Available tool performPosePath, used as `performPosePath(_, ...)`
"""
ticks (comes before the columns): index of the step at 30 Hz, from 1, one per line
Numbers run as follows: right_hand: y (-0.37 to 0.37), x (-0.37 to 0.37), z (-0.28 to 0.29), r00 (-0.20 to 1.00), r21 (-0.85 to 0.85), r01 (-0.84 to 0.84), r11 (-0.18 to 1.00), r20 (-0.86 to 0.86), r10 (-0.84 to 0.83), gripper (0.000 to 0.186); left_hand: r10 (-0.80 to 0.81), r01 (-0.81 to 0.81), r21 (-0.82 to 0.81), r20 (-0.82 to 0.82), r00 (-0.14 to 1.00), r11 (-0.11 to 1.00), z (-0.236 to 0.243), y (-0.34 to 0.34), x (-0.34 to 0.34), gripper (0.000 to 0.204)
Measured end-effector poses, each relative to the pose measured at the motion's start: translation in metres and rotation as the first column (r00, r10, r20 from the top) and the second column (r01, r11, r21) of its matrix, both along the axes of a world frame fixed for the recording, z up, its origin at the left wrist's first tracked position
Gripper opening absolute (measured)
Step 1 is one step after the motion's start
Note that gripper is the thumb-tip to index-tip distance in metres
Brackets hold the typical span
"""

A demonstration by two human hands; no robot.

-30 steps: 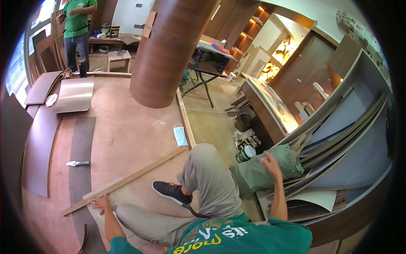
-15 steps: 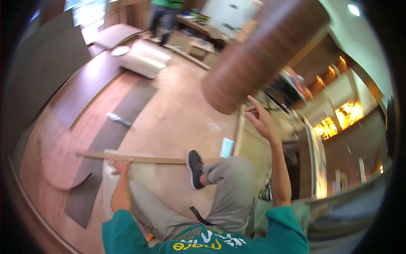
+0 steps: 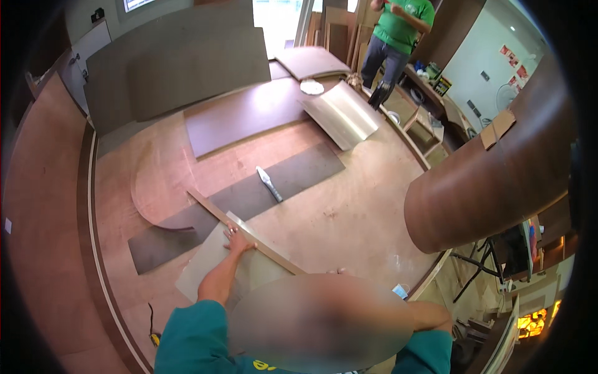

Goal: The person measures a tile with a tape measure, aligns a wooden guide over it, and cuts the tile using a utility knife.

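Note:
My left hand (image 3: 235, 240) is closed over a narrow wooden strip (image 3: 274, 254), fingers across it and thumb along its near side. The strip lies slantwise over a pale sheet (image 3: 198, 269) and a long dark grey panel (image 3: 311, 167). My right forearm (image 3: 433, 315) bends inward at the lower right. Only a few fingertips of my right hand (image 3: 340, 271) show, near the strip's near end; a blurred patch hides the rest. On the dark panel rests a slim grey tool with a pointed pale end (image 3: 269, 184). A thin curved strip (image 3: 136, 198) lies left of the wooden strip.
A large brown curved panel (image 3: 486, 187) stands at the right. A bent shiny sheet (image 3: 342, 115) and a flat brown board (image 3: 249, 118) lie farther back. At lower left is a yellow-and-black tape measure (image 3: 154, 338). Another person in green (image 3: 398, 31) stands at the back.
The view has swung, so the work surface sits more centrally. My right hand, earlier raised with a finger out near the brown curved panel, has come down toward the strip. My left hand stays on the strip.

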State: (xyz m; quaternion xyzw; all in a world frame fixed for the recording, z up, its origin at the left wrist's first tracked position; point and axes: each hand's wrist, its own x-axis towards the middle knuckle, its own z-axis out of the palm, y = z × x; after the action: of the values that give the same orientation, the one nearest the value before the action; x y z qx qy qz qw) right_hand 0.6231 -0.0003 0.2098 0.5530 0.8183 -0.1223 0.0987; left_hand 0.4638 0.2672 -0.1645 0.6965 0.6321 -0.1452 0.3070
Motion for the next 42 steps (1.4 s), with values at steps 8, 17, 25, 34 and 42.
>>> performPosePath(8, 0.010, 0.043, -0.021, 0.932, 0.052, -0.327, 0.944, -0.146, 0.331, 0.031, 0.008, -0.013, 0.048, 0.092, 0.996, 0.999, -0.015, -0.001, 0.012, 0.132)
performPosePath(17, 0.054, 0.133, -0.076, 0.875, 0.233, -0.428, 0.873, -0.136, 0.465, 0.015, -0.022, 0.008, 0.109, 0.128, 0.992, 0.994, -0.031, 0.001, -0.001, 0.125)
performPosePath(25, 0.103, 0.174, -0.105, 0.772, 0.089, -0.550, 0.831, -0.327, 0.545, 0.006, -0.036, 0.002, 0.161, 0.206, 0.978, 0.987, -0.039, -0.004, -0.004, 0.120)
performPosePath(34, 0.129, 0.177, -0.153, 0.844, -0.128, -0.514, 0.848, -0.255, 0.472, 0.023, -0.026, 0.011, 0.079, 0.192, 0.981, 0.997, -0.039, 0.010, -0.002, 0.137)
performPosePath(42, 0.118, 0.175, -0.119, 0.900, -0.259, -0.434, 0.863, -0.176, 0.399, 0.033, -0.027, -0.005, 0.213, 0.147, 0.989, 0.977, -0.061, -0.001, -0.011, 0.120)
